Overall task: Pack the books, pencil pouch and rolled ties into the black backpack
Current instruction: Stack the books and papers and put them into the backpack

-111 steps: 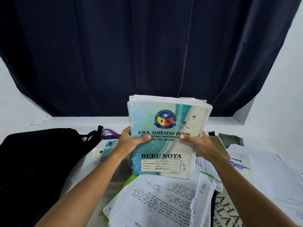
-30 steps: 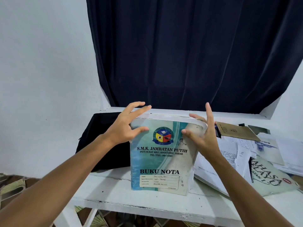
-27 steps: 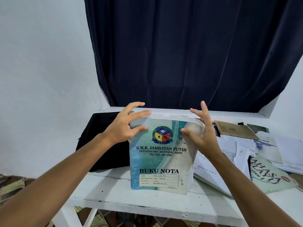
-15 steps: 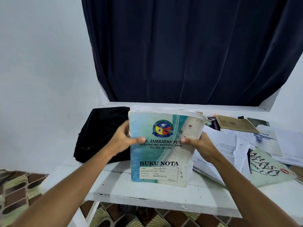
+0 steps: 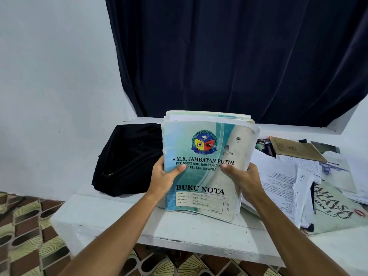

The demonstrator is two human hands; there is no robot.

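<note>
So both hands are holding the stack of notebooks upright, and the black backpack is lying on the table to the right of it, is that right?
Not quite. The head view shows the black backpack lying to the left of the stack of notebooks, not the right; loose papers lie on the right. The rest holds: the left hand and right hand hold the stack upright, on the table.

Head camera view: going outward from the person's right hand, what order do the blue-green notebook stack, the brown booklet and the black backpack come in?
1. Blue-green notebook stack, gripped by the right hand.
2. Brown booklet, back right on the papers.
3. Black backpack, far left beyond the stack.
</note>
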